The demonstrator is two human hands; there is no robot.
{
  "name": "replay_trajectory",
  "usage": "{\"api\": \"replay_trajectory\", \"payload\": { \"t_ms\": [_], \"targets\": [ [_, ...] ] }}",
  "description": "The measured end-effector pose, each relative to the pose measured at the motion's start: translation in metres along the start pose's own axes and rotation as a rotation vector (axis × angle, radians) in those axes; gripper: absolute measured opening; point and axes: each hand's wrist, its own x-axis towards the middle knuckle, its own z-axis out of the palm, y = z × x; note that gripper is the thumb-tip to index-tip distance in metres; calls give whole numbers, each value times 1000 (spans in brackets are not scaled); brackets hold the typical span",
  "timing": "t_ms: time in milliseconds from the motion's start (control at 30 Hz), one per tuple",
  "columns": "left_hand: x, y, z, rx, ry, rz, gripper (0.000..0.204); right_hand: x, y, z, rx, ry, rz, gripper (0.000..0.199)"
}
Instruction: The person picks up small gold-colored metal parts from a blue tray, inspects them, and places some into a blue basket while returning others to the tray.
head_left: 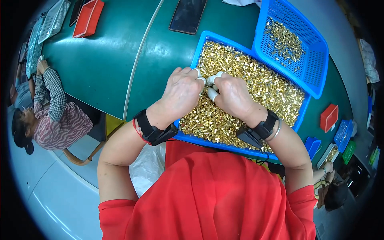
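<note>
A shallow blue tray (183,138) in front of me is filled with small gold-coloured metal pieces (256,86). My left hand (181,90) is over the tray's left part, its fingers pinched together. Close against it, my right hand (234,96) is closed too, with its fingertips meeting those of the left. White finger cots (212,80) cover several fingertips. Whatever lies between the fingers is hidden or too small to name. A black strapped device sits on each wrist.
A blue perforated basket (314,70) with more gold pieces rests on the tray's far right edge. On the green table (100,68) lie a dark phone (188,16) and a red bin (88,18). Another red bin (329,118) stands right. People sit at left and lower right.
</note>
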Motion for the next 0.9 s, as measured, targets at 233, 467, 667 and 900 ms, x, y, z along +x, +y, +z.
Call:
{"api": "replay_trajectory", "payload": {
  "t_ms": [233, 467, 667, 900],
  "targets": [
    [-4, 0, -4, -51, 23, 58, 15, -6, -5, 3, 29, 47, 57, 14],
    [-14, 18, -1, -243, 141, -38, 18, -31, -8, -6, 688, 29, 278, 17],
    [-15, 43, -10, -492, 67, -245, 16, -46, -9, -8, 1225, -87, 590, 18],
    [-22, 74, -3, -330, 112, -160, 11, -64, -9, -5, 1858, -92, 606, 25]
  ]
}}
